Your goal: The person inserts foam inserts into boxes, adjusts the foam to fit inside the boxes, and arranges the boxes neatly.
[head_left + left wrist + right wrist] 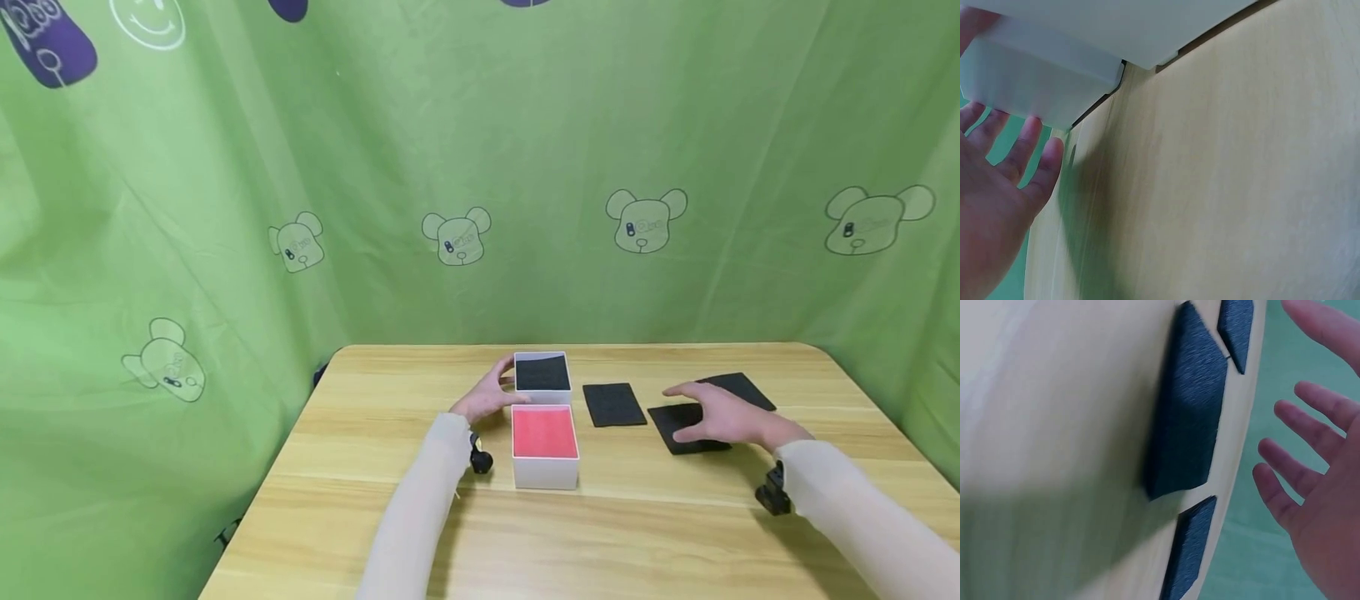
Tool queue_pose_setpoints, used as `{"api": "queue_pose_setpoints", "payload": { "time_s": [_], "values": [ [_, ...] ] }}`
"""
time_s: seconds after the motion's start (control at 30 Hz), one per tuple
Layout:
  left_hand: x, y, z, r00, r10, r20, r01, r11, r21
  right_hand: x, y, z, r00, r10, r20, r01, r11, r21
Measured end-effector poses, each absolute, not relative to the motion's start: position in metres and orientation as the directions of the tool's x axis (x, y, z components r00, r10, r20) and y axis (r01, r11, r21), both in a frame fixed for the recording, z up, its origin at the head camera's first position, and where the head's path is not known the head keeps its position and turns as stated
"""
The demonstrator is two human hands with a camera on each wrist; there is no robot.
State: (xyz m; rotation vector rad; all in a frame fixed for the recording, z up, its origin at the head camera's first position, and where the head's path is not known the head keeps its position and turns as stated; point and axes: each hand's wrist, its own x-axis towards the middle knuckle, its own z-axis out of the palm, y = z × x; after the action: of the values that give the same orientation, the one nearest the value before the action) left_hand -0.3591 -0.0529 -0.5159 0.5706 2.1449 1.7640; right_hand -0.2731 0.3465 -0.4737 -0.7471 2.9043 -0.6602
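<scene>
My left hand (486,396) holds the farther white box (542,397) at its left side, thumb along the near wall and fingers toward the back. A black sheet (543,373) lies inside it, one edge slightly raised. In the left wrist view, the fingertips (1033,125) meet the edge of this box (1041,81). My right hand (723,414), thumb and fingers spread, hovers over a black pad (678,433) on the table and holds nothing. The right wrist view has the middle pad (1191,406) beside the open fingers.
Closer to me stands a second white box (546,473) with a red sheet (543,433) inside. One black pad (615,405) lies right of the boxes, and another (738,390) sits farther right. The wooden table (637,533) ends at a green curtain (540,292).
</scene>
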Motion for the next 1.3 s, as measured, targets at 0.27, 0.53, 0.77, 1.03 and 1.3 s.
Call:
{"api": "queue_pose_setpoints", "payload": {
  "time_s": [0.27, 0.53, 0.77, 1.03, 1.3],
  "values": [
    [-0.359, -0.054, -0.516, -0.876, 0.482, 0.015, 0.108, 0.165, 0.98, -0.272, 0.354, -0.487, -0.871, -0.491, 0.031, -0.464, 0.799, -0.382],
    [-0.357, -0.056, -0.509, -0.857, 0.515, 0.007, 0.092, 0.14, 0.986, -0.271, 0.355, -0.495, -0.874, -0.485, -0.013, -0.451, 0.822, -0.349],
    [-0.342, -0.058, -0.491, -0.854, 0.521, 0.003, 0.097, 0.155, 0.983, -0.273, 0.356, -0.499, -0.879, -0.477, -0.016, -0.443, 0.828, -0.343],
    [-0.342, -0.057, -0.49, -0.85, 0.526, 0.003, 0.098, 0.152, 0.984, -0.275, 0.358, -0.502, -0.878, -0.477, 0.018, -0.455, 0.824, -0.337],
    [-0.357, -0.054, -0.511, -0.861, 0.509, 0.002, 0.099, 0.164, 0.981, -0.279, 0.36, -0.504, -0.887, -0.461, -0.01, -0.43, 0.834, -0.346]
  ]
}}
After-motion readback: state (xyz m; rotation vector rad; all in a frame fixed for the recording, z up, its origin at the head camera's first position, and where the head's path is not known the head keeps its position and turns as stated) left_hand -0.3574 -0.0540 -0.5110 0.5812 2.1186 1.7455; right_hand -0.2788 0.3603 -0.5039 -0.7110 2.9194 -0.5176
